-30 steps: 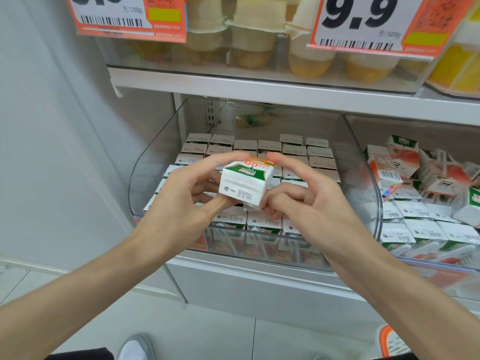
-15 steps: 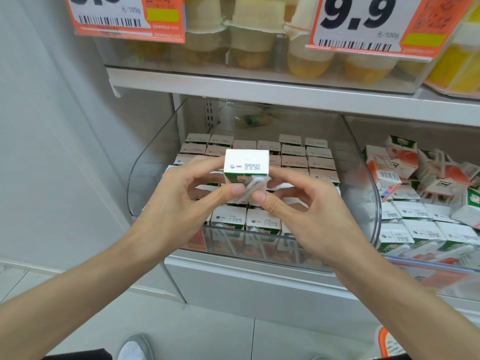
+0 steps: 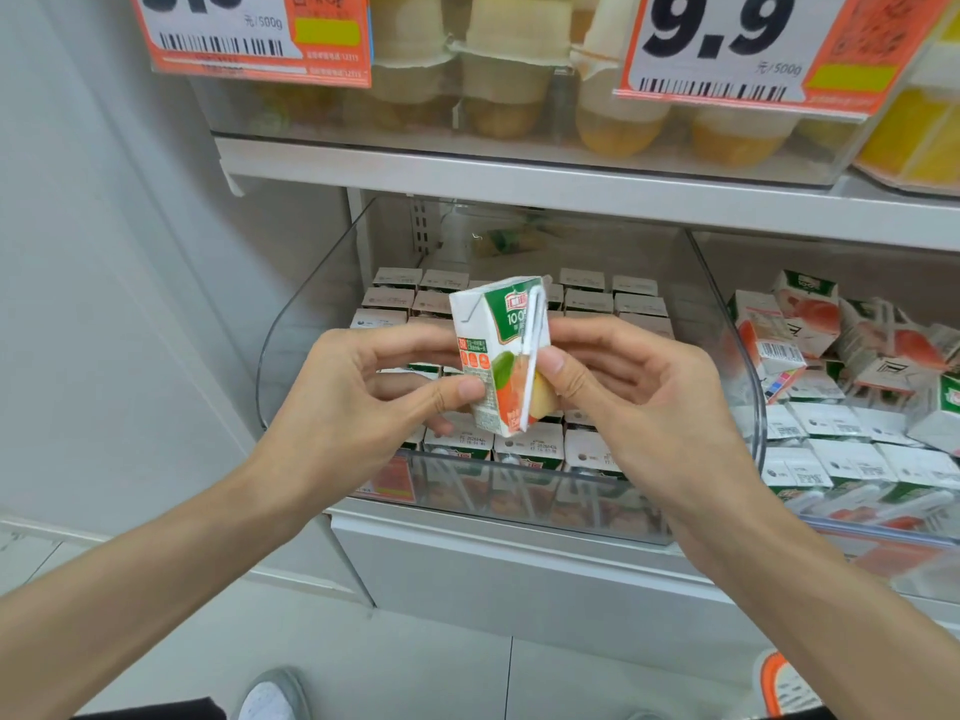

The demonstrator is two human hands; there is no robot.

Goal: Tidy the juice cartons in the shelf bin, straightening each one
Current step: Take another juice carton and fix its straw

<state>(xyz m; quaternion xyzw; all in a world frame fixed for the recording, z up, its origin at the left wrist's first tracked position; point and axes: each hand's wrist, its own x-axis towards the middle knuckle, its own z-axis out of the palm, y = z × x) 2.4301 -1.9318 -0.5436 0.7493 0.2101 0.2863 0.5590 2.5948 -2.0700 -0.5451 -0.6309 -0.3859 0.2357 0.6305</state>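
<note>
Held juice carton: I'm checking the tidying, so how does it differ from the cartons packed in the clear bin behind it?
The held carton is in the air and tilted, its printed front and straw facing the camera; the binned cartons stand upright in rows, showing mostly white tops. The held carton is pinched between the left hand and right hand; the binned cartons are untouched. Both look alike in size, with green-and-white print.

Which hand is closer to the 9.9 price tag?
Right. The right hand is below the tag and a little to its left. The left hand is further left, on the other side of the carton.
</note>
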